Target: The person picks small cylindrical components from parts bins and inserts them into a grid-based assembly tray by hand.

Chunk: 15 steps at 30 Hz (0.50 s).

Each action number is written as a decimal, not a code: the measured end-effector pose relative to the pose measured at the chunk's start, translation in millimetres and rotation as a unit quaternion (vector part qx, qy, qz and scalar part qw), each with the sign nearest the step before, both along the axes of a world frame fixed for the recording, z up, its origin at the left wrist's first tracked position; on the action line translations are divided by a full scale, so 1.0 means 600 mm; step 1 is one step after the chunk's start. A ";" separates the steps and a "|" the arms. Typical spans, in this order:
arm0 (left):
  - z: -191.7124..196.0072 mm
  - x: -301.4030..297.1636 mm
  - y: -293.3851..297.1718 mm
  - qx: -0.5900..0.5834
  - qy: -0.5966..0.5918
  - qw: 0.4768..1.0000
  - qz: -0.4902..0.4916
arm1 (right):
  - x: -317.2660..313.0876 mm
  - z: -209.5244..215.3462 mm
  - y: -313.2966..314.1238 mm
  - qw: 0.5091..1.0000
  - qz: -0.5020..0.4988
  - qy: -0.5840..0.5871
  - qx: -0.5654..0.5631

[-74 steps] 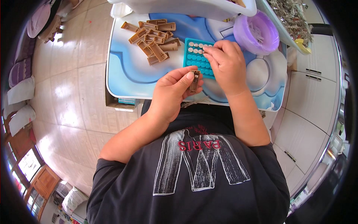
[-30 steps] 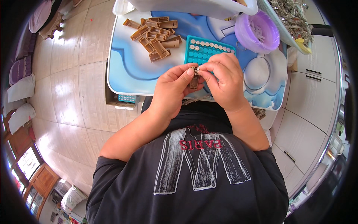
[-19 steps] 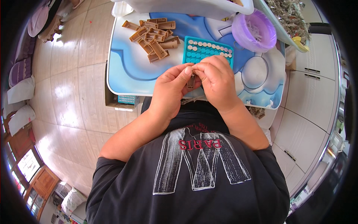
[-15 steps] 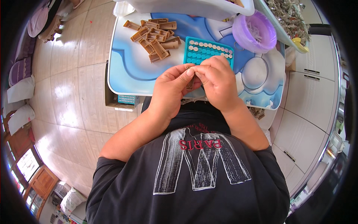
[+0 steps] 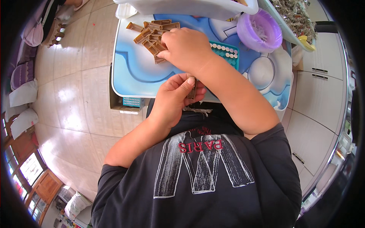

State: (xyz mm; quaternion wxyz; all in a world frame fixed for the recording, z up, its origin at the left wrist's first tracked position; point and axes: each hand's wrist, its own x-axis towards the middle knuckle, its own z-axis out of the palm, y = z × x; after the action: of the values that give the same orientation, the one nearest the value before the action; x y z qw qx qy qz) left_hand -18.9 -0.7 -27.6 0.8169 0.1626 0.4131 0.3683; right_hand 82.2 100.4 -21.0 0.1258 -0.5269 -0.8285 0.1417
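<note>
My left hand [image 5: 175, 93], above the near table edge, pinches a small brown plastic housing [image 5: 192, 90] upright between thumb and fingers. My right hand [image 5: 186, 47] is at the right side of a heap of brown plastic housings [image 5: 143, 35], its fingers curled round one of them; the fingertips are partly hidden. Behind my right wrist, partly covered, lies a teal tray [image 5: 236, 62] with rows of small round whitish discs in its pockets.
A purple bowl [image 5: 278, 35] holding small white pieces stands at the back right of the blue-and-white table [image 5: 131, 81]. A white bin [image 5: 178, 10] runs along the far edge. Below the table's left side sits an open box with another teal tray [image 5: 131, 101].
My right hand has left the housing in my left hand and moved left and away to the brown heap. My left hand has come slightly nearer, still holding its housing.
</note>
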 end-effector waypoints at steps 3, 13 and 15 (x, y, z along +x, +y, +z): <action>0.005 -0.003 0.003 -0.017 0.009 1.000 0.010 | 0.006 0.005 -0.004 0.997 -0.008 0.077 0.001; -0.003 0.009 0.014 -0.007 -0.065 0.998 0.018 | 0.091 0.004 -0.139 0.966 -0.026 0.184 0.182; -0.006 0.012 0.013 0.000 -0.084 0.996 -0.004 | 0.100 0.002 -0.165 0.975 -0.006 0.159 0.153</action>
State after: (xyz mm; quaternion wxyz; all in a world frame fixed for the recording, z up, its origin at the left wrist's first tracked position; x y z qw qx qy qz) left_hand -11.4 7.0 -31.1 0.8502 0.1326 0.3427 0.3770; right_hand 142.0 1.5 -20.0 0.3360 -0.4770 -0.8067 0.0943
